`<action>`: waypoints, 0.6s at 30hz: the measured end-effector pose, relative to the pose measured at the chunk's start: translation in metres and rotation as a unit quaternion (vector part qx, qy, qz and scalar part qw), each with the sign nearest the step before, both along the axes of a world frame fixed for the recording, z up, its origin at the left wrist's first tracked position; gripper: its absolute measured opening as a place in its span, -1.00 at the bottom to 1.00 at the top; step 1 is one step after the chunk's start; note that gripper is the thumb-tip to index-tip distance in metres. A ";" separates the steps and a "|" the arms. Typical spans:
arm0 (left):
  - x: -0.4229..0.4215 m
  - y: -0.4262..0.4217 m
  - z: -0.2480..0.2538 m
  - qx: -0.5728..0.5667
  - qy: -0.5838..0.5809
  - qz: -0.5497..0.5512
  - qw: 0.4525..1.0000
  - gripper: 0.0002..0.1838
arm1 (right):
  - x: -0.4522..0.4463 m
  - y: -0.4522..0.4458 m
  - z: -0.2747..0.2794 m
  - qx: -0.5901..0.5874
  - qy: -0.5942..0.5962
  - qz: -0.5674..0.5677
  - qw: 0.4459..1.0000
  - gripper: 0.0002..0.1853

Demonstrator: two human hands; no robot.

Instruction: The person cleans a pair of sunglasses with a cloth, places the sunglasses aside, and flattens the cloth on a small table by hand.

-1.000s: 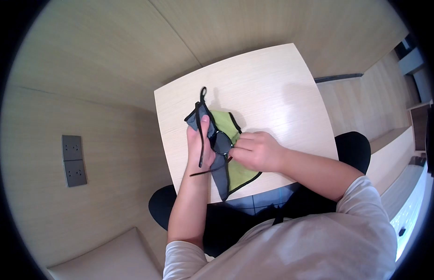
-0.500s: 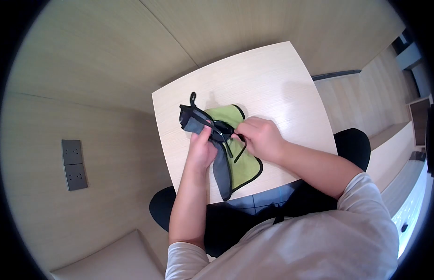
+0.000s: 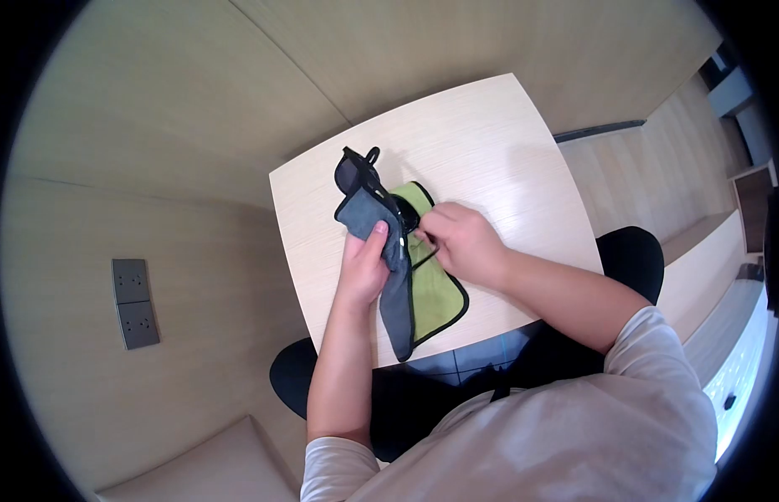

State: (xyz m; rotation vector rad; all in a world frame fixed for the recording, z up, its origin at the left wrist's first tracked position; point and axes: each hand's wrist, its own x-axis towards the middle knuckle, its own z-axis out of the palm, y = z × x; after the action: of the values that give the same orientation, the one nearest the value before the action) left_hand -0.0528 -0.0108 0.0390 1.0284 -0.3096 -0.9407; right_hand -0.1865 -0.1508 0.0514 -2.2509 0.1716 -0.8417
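Observation:
A pair of black sunglasses (image 3: 349, 173) is held over the table, its dark lenses one above the other at a slant. The cleaning cloth (image 3: 438, 299), grey-blue on one side and lime green on the other with black edging, lies partly wrapped about the frame and drapes toward me. My left hand (image 3: 363, 273) is closed on the grey side of the cloth, thumb pressed on top, with the sunglasses' frame along it. Beside the lower lens, my right hand (image 3: 466, 241) pinches the sunglasses near the lens and temple arm; its fingertips are partly hidden.
The pale wooden table (image 3: 523, 167) stands against a wood-panelled wall (image 3: 189, 109). Two dark socket plates (image 3: 135, 303) are on the wall at left. A black rounded seat edge (image 3: 630, 266) shows at right, and a beige padded seat (image 3: 201, 468) at lower left.
The sunglasses have turned, bringing the far lens up and into view. Grey cloth now covers more of the frame by my left thumb. My right hand stays near the lower lens.

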 end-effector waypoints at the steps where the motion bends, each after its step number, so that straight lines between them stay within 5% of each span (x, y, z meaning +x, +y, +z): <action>1: 0.000 -0.001 0.000 0.000 0.000 0.000 1.000 -0.65 | -0.001 0.001 0.000 0.000 0.000 0.000 1.000 -0.86; 7: -0.008 -0.004 0.012 0.023 -0.077 0.058 0.995 -0.83 | -0.007 0.010 0.009 -0.083 0.054 0.094 0.991 -0.86; 11: -0.003 0.002 0.005 0.021 -0.146 0.029 0.989 -0.66 | -0.007 0.013 0.001 -0.089 0.034 0.118 0.988 -0.85; 17: -0.005 -0.003 0.002 0.022 -0.114 0.104 0.988 -0.59 | -0.008 0.015 0.005 -0.005 -0.037 0.105 0.994 -0.84; 18: -0.002 -0.003 0.004 0.033 -0.117 0.086 0.989 -0.61 | -0.009 0.014 0.008 0.085 -0.018 0.069 0.994 -0.85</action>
State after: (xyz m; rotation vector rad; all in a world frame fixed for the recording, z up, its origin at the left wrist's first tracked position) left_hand -0.0545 -0.0136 0.0432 1.2096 -0.3795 -0.6804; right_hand -0.1953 -0.1370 0.0594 -2.0614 0.0671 -0.7654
